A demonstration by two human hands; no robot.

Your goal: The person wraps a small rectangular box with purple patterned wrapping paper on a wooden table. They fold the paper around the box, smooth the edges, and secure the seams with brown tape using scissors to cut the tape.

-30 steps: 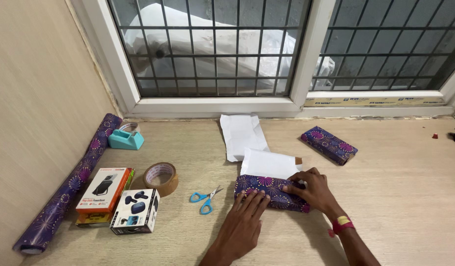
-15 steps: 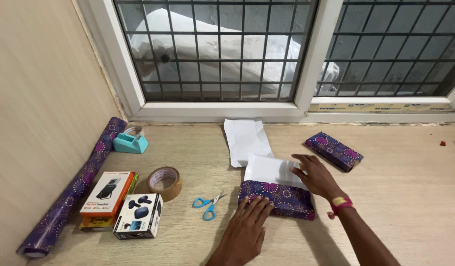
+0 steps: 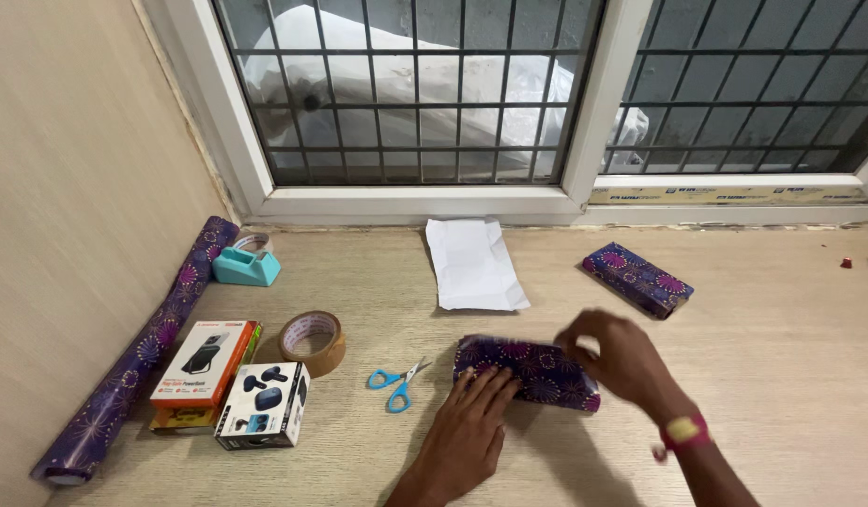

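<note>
On the pale wooden surface below the barred window, a small box wrapped in purple patterned paper, the parcel, lies flat a little right of the middle, close to the near edge. The left hand lies flat and spread against the parcel's near left side, fingertips pressing on the paper. The right hand is blurred at the parcel's right end, fingers curled over the top edge there; whether they pinch the paper I cannot tell. A red band sits on that wrist. Just left of the parcel lie blue-handled scissors, and beyond them a roll of brown tape. Two small product boxes, one orange and white and one black and white, sit side by side further left, with a roll of the same purple paper lying along the wall and a teal tape dispenser near its far end. A white sheet of paper lies near the window, and a second wrapped parcel lies well apart to the right.
</note>
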